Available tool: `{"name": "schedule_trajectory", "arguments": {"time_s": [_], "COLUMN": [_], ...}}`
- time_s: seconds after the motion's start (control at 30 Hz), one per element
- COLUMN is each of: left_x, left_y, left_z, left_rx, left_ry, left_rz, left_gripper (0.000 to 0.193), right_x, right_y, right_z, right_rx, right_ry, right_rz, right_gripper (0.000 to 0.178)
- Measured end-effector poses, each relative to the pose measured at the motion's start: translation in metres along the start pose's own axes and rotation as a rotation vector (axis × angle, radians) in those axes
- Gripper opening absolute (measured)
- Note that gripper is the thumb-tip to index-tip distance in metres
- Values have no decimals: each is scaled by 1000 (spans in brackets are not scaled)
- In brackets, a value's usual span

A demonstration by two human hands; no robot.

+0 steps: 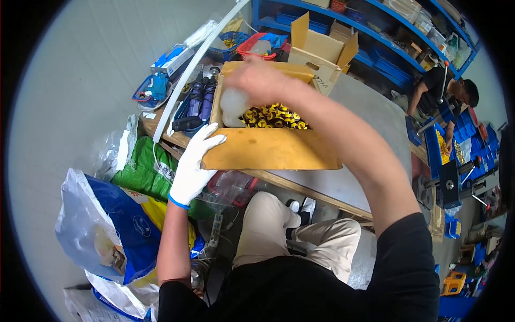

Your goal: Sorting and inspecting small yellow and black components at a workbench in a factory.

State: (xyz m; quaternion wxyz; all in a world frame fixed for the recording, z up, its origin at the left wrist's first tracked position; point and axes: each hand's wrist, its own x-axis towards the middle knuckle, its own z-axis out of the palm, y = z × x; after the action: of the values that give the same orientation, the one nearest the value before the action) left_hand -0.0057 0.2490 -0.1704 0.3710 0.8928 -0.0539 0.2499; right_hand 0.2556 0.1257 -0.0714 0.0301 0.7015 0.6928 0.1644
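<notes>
Yellow-and-black parts [276, 117] lie heaped in an open tan box [268, 150] on the table [365, 112], just below the right hand [260, 81]; that hand is blurred, so its closure and any hold on the whitish object [234, 106] beside it cannot be told. The gloved left hand [194, 161], fingers spread, touches the box's near left corner; whether it grips is unclear. Purple tools [201, 99] lie left of the box.

Pale wall [107, 64] at left, blue shelving [370, 27] along the back, wood-edged grey table [370, 123]
</notes>
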Motion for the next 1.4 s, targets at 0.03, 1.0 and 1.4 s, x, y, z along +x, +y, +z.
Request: {"name": "schedule_trajectory", "arguments": {"time_s": [0.03, 1.0, 1.4], "left_x": [0, 213, 229], "left_y": [0, -154, -165], "left_z": [-1, 48, 33], "left_rx": [-4, -108, -57], "left_ry": [-4, 94, 189], "left_rz": [7, -235, 17], "left_gripper": [54, 105, 43], "right_x": [-7, -536, -577], "right_y": [12, -105, -120], "right_z": [-17, 74, 82], "right_rx": [-41, 1909, 1398], "right_ry": [62, 748, 549], "right_rz": [92, 1561, 1939], "right_gripper": [49, 42, 49]}}
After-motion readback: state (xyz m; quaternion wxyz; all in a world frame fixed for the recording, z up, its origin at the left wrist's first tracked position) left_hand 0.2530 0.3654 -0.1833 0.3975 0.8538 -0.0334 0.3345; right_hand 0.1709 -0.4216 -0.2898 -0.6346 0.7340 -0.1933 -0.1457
